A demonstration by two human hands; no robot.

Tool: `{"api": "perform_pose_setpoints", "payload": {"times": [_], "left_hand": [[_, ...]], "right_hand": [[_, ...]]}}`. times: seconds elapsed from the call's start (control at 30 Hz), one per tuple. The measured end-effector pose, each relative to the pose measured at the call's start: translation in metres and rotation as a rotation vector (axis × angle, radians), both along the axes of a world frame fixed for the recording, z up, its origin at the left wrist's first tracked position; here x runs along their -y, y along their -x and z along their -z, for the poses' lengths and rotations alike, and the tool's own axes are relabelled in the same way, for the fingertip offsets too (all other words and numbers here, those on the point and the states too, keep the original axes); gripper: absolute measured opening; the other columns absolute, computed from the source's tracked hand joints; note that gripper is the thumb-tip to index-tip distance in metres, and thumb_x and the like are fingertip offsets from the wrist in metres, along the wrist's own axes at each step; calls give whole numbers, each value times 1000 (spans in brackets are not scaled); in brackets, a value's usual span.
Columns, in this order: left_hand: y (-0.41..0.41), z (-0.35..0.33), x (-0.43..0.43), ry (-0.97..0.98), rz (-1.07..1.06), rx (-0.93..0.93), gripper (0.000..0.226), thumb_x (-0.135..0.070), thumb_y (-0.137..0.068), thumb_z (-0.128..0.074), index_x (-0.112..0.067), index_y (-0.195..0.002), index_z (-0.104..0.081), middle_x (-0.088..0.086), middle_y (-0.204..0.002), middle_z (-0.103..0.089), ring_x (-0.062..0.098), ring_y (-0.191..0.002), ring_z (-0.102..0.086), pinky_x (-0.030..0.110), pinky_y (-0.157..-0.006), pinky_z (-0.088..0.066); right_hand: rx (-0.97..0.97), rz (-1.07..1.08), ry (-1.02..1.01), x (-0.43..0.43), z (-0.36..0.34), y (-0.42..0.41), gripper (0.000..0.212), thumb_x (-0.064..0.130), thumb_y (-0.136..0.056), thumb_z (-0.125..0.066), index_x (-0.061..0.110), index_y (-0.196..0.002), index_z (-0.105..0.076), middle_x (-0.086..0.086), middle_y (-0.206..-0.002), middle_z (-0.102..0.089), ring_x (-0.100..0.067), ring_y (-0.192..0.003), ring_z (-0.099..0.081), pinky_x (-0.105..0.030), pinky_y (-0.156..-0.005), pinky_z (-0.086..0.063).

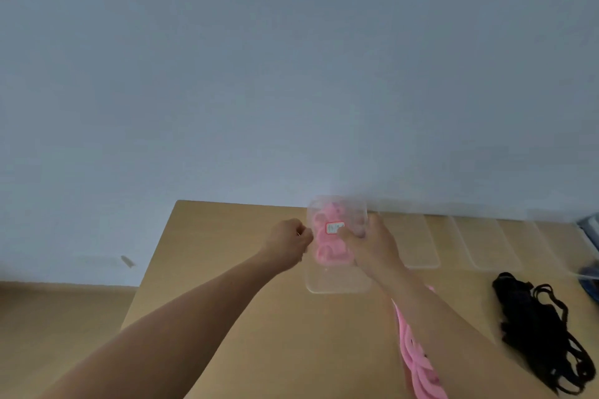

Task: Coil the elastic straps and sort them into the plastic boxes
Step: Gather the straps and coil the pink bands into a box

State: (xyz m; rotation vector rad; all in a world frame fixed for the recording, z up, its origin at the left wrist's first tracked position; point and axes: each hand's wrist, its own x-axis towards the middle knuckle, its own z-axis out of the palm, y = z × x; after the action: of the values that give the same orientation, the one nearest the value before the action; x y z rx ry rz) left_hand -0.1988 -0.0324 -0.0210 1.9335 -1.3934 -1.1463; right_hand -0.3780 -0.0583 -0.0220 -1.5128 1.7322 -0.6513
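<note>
at the table's [227,269] far edge, about 12 o'clock from the person: clear box [337,278] with pink coils [327,249] inside and a white label [334,227] on top. the right hand [372,248] grasps the box's 3 o'clock side, thumb laid over the top by the label. the left hand [290,241] is curled at the 9 o'clock edge. it's blurred, so can't tell if it pinches the rim or a lid, or is just clenched beside it.

my read: the pink batch is being closed up or squared in its box.

how to do it well:
- keep the hands on opposite sides and press evenly so the box doesn't skate on the wood
- elastic coils spring back, so check none rides over the rim
- the right forearm lies across the loose pink straps [418,363] at 5 o'clock. lift clear so none gets dragged along.

counts:
- 1 box in hand
- at least 2 empty boxes [418,241] in a row toward 2 o'clock. maybe more, too smeared to tell, and boxes vs lids is unclear.
- 1 heap of loose pink straps, partly hidden
- 1 heap of black straps [541,334] at 4 o'clock
- straps per heap and coils in the box: too tangled or blurred to count
</note>
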Motion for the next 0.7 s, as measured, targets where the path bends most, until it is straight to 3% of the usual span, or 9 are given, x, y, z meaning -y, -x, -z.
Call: {"api": "perform_pose_setpoints", "payload": {"times": [0.1, 0.17, 0.3, 0.5, 0.57, 0.7], "left_hand": [[6, 7, 27, -47, -50, 64, 22, -21, -95, -47, -13, -74, -50, 12, -85, -70, 23, -64, -58, 33, -63, -48], [10, 14, 41, -87, -60, 117, 22, -19, -96, -45, -12, -76, -50, 15, -90, -70, 23, -67, -54, 29, -58, -43], [17, 31, 56, -137, -99, 175, 27, -17, -96, -44, -14, -69, -44, 3, -73, -56, 15, -60, -44, 25, -49, -33], [24, 38, 67, -150, -122, 139, 22, -16, -97, -44, -11, -76, -49, 18, -92, -69, 29, -74, -60, 42, -73, -53], [23, 39, 71, -151, -116, 136, 21, -17, -99, -45, -8, -83, -54, 19, -94, -70, 33, -82, -66, 42, -75, -54], [20, 43, 69, -195, -195, -26, 22, -18, -99, -47, -1, -92, -59, 11, -81, -69, 19, -58, -61, 20, -45, -43]], "right_hand": [[-81, -69, -22, 36, 4, -2, 37, 45, -84, -64, 18, -102, -47, 3, -97, -58, -18, -82, -56, -32, -61, -41], [-138, -117, -36, 55, 12, -3, 34, 45, -88, -59, 19, -105, -46, 3, -97, -56, -18, -81, -51, -32, -60, -36], [-189, -164, -88, 74, 32, 0, 42, 56, -96, -45, 17, -110, -48, -2, -100, -63, -26, -88, -60, -35, -70, -44], [-312, -160, -66, 87, 48, 12, 47, 59, -95, -43, 14, -109, -50, -8, -107, -62, -31, -97, -63, -37, -74, -48], [-343, -147, -66, 87, 51, 15, 49, 63, -95, -40, 16, -104, -50, -8, -106, -61, -31, -95, -63, -36, -71, -46], [-404, -138, -40, 88, 51, 13, 50, 64, -94, -38, 16, -105, -49, -7, -106, -61, -30, -96, -63, -34, -70, -44]]}}
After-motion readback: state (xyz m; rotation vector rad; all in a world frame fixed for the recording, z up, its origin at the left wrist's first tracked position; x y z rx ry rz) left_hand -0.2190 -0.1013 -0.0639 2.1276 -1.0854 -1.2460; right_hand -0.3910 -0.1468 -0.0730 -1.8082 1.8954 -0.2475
